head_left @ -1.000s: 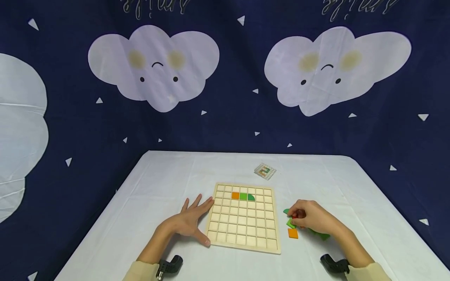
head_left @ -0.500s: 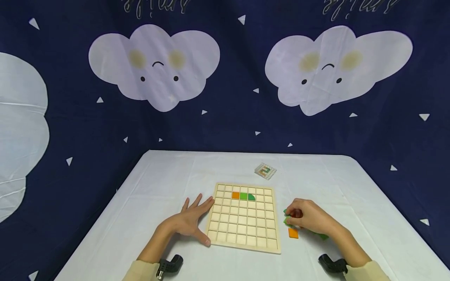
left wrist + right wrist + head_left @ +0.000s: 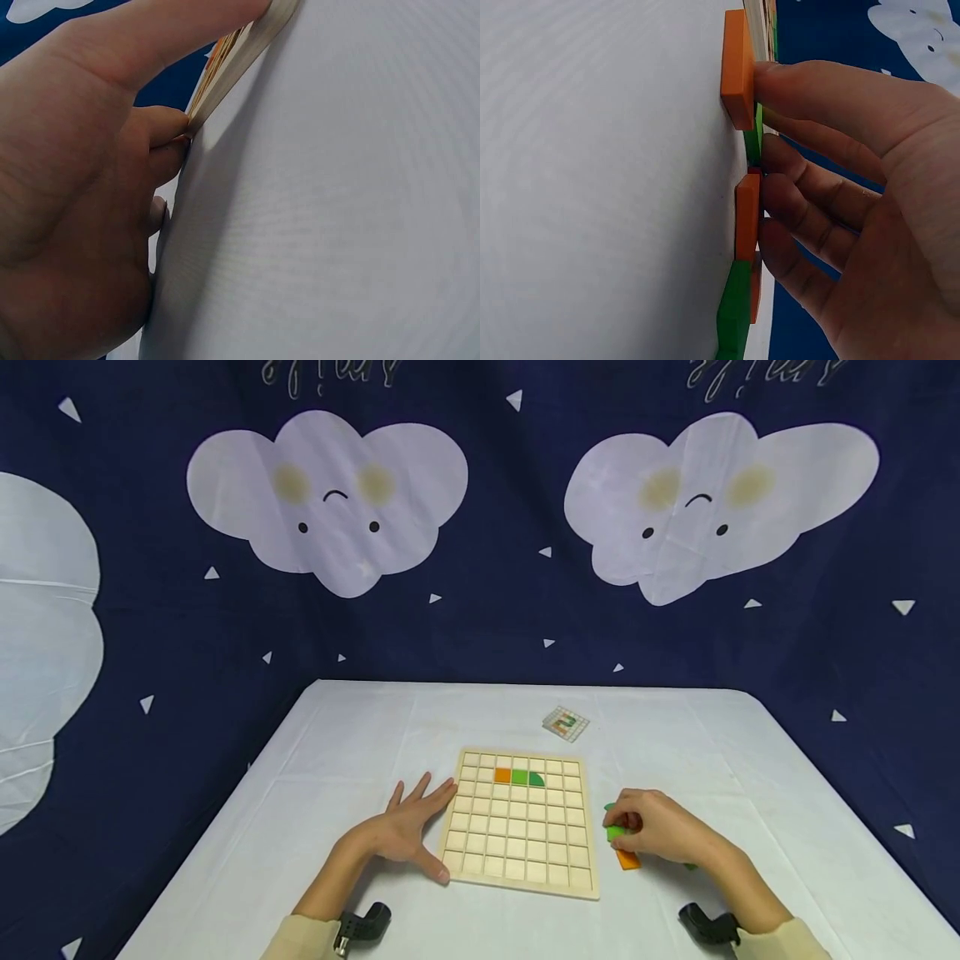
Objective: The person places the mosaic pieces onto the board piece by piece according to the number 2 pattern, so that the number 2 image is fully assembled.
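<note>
Green tile [image 3: 617, 832] pinched by right hand [image 3: 660, 827] fingers; left hand [image 3: 405, 831] flat, fingers spread against board [image 3: 517, 827].

A playful recording corner set up for tabletop puzzles

A navy cloth backdrop [image 3: 495, 610] printed with smiling clouds [image 3: 326, 497] and small white triangles hangs behind and to both sides of a table [image 3: 337, 752] under a white cover, where a wooden grid board [image 3: 517, 827] lies near the front edge.
</note>
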`<control>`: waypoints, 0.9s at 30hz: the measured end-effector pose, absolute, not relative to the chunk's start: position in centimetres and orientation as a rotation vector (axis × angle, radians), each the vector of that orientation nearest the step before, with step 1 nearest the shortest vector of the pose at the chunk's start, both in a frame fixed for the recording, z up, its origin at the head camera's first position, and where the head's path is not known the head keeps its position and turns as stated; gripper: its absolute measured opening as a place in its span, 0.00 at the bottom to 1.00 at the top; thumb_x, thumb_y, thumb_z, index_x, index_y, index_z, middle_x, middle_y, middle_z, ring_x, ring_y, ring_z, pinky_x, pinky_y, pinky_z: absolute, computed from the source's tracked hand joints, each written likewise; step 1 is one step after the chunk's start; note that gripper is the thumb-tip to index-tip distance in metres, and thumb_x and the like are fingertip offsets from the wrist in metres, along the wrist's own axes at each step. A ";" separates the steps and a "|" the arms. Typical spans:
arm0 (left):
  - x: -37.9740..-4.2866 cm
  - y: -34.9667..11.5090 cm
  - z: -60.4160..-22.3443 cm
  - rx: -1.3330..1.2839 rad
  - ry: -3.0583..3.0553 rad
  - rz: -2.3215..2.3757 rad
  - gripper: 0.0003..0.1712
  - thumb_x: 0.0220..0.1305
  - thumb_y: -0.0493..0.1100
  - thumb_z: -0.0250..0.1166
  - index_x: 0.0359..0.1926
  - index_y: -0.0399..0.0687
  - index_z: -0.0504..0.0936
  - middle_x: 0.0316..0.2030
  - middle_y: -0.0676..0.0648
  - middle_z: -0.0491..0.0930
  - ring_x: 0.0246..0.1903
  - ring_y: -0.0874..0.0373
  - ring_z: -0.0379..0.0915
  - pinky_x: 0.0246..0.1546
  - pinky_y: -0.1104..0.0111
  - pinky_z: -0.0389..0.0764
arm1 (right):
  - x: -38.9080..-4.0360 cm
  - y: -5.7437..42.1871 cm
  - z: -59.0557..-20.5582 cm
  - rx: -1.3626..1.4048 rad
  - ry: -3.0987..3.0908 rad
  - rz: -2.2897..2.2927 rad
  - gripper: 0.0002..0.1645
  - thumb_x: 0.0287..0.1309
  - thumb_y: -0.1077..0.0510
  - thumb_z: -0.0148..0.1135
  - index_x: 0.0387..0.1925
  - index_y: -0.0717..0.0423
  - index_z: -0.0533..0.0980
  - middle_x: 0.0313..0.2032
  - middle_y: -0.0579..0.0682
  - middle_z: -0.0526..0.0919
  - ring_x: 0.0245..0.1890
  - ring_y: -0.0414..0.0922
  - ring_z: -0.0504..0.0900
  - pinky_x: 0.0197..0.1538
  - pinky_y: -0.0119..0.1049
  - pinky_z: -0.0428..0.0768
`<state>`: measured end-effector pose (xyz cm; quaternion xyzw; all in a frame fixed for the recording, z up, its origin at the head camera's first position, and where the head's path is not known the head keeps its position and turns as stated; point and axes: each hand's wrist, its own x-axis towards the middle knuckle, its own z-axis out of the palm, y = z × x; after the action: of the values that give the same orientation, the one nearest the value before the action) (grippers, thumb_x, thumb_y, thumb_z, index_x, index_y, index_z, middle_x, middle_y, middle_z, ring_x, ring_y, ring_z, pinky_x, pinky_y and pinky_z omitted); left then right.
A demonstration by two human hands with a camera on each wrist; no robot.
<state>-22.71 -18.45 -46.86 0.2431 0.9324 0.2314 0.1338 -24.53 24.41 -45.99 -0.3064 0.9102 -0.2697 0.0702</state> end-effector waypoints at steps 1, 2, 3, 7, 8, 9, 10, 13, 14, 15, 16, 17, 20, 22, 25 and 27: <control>-22.7 -18.4 -46.9 0.704 2.703 0.673 0.80 0.23 0.74 0.76 0.76 0.51 0.48 0.75 0.53 0.42 0.73 0.47 0.24 0.66 0.45 0.21 | -24.5 24.4 -46.0 -0.925 2.739 -0.814 0.11 0.49 0.52 0.74 0.37 0.41 0.83 0.29 0.38 0.76 0.28 0.38 0.73 0.30 0.31 0.74; -22.7 -18.4 -46.9 0.702 2.701 0.673 0.80 0.23 0.74 0.75 0.76 0.51 0.48 0.75 0.53 0.42 0.73 0.47 0.24 0.66 0.45 0.21 | -24.5 24.5 -46.0 -0.931 2.741 -0.819 0.12 0.49 0.52 0.74 0.37 0.42 0.83 0.28 0.38 0.76 0.28 0.38 0.73 0.30 0.31 0.74; -22.7 -18.4 -46.9 0.702 2.703 0.675 0.79 0.23 0.75 0.75 0.76 0.51 0.48 0.75 0.53 0.43 0.73 0.47 0.24 0.66 0.45 0.21 | -24.5 24.5 -46.0 -0.934 2.741 -0.823 0.12 0.49 0.53 0.74 0.38 0.42 0.83 0.28 0.39 0.76 0.28 0.38 0.73 0.29 0.31 0.74; -22.8 -18.4 -46.9 0.708 2.712 0.659 0.80 0.22 0.75 0.75 0.76 0.52 0.48 0.75 0.54 0.42 0.73 0.48 0.24 0.66 0.46 0.22 | -24.6 24.6 -46.0 -0.936 2.729 -0.845 0.14 0.48 0.55 0.75 0.39 0.45 0.83 0.29 0.39 0.76 0.28 0.38 0.73 0.29 0.31 0.74; -22.8 -18.4 -46.9 0.708 2.712 0.657 0.80 0.23 0.75 0.75 0.76 0.52 0.48 0.75 0.54 0.42 0.73 0.48 0.24 0.66 0.46 0.22 | -24.6 24.6 -46.0 -0.929 2.724 -0.850 0.14 0.49 0.55 0.74 0.40 0.45 0.83 0.30 0.38 0.77 0.29 0.38 0.74 0.30 0.31 0.75; -22.7 -18.5 -46.9 0.710 2.715 0.658 0.80 0.22 0.76 0.75 0.76 0.52 0.48 0.75 0.54 0.42 0.73 0.48 0.24 0.66 0.46 0.22 | -24.6 24.6 -46.0 -0.922 2.718 -0.852 0.14 0.49 0.56 0.74 0.40 0.44 0.84 0.31 0.38 0.77 0.29 0.38 0.74 0.31 0.31 0.76; -22.7 -18.5 -47.0 0.709 2.713 0.656 0.80 0.23 0.76 0.75 0.76 0.53 0.48 0.75 0.54 0.42 0.73 0.48 0.24 0.66 0.46 0.22 | -24.6 24.6 -46.0 -0.917 2.714 -0.857 0.14 0.49 0.56 0.74 0.40 0.44 0.84 0.32 0.37 0.78 0.30 0.39 0.75 0.31 0.31 0.76; -22.7 -18.5 -47.0 0.704 2.711 0.666 0.79 0.22 0.75 0.75 0.76 0.53 0.48 0.75 0.54 0.43 0.73 0.48 0.24 0.66 0.46 0.22 | -24.6 24.6 -46.0 -0.892 2.701 -0.886 0.15 0.50 0.57 0.73 0.42 0.44 0.84 0.35 0.37 0.79 0.32 0.39 0.76 0.33 0.31 0.78; -22.7 -18.5 -46.9 0.704 2.710 0.666 0.79 0.23 0.75 0.75 0.76 0.53 0.48 0.75 0.54 0.43 0.73 0.48 0.24 0.66 0.46 0.22 | -24.6 24.6 -45.9 -0.882 2.692 -0.904 0.15 0.50 0.58 0.72 0.42 0.44 0.84 0.36 0.37 0.79 0.32 0.39 0.76 0.32 0.32 0.78; -22.7 -18.5 -46.9 0.703 2.709 0.668 0.79 0.23 0.75 0.75 0.76 0.52 0.48 0.75 0.54 0.43 0.73 0.48 0.24 0.66 0.46 0.22 | -24.6 24.6 -45.9 -0.874 2.686 -0.921 0.15 0.50 0.57 0.72 0.43 0.45 0.84 0.37 0.37 0.79 0.31 0.40 0.75 0.31 0.32 0.78; -22.7 -18.5 -46.9 0.702 2.709 0.669 0.79 0.23 0.75 0.75 0.76 0.52 0.48 0.75 0.54 0.43 0.73 0.48 0.24 0.66 0.46 0.22 | -24.6 24.5 -45.9 -0.865 2.675 -0.942 0.15 0.51 0.58 0.72 0.44 0.46 0.84 0.37 0.38 0.79 0.30 0.40 0.76 0.30 0.32 0.78; -22.6 -18.4 -46.9 0.704 2.709 0.671 0.79 0.23 0.75 0.75 0.76 0.52 0.48 0.75 0.53 0.43 0.73 0.47 0.24 0.66 0.46 0.22 | -24.6 24.5 -45.8 -0.851 2.662 -0.963 0.16 0.51 0.58 0.71 0.44 0.47 0.84 0.37 0.39 0.79 0.28 0.40 0.76 0.28 0.33 0.79; -22.6 -18.4 -46.9 0.710 2.709 0.676 0.79 0.23 0.75 0.75 0.76 0.52 0.49 0.75 0.53 0.43 0.73 0.47 0.24 0.66 0.45 0.22 | -24.9 24.3 -45.8 -0.830 2.635 -0.997 0.16 0.53 0.58 0.70 0.46 0.48 0.83 0.38 0.41 0.79 0.21 0.40 0.76 0.22 0.34 0.78; -22.7 -18.4 -46.9 0.715 2.709 0.678 0.79 0.23 0.75 0.75 0.76 0.51 0.49 0.75 0.53 0.43 0.73 0.46 0.24 0.66 0.45 0.21 | -25.1 24.2 -45.8 -0.834 2.637 -0.999 0.16 0.54 0.57 0.69 0.46 0.49 0.83 0.38 0.41 0.79 0.19 0.40 0.75 0.20 0.34 0.77; -22.7 -18.5 -46.9 0.716 2.710 0.677 0.79 0.23 0.75 0.75 0.76 0.51 0.49 0.75 0.53 0.43 0.73 0.47 0.24 0.66 0.45 0.22 | -25.6 24.0 -45.9 -0.865 2.669 -0.975 0.16 0.54 0.57 0.70 0.46 0.48 0.83 0.37 0.40 0.79 0.21 0.39 0.73 0.21 0.32 0.75; -22.7 -18.5 -47.0 0.712 2.712 0.673 0.79 0.23 0.75 0.75 0.76 0.52 0.49 0.75 0.53 0.43 0.73 0.47 0.24 0.66 0.45 0.22 | -25.8 23.9 -45.9 -0.886 2.693 -0.956 0.16 0.53 0.56 0.71 0.45 0.48 0.84 0.35 0.39 0.80 0.23 0.39 0.71 0.23 0.31 0.73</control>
<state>-22.70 -18.47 -46.98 0.2447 0.9327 0.2316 0.1288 -25.80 23.86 -45.94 -0.2954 0.8976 -0.3186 0.0748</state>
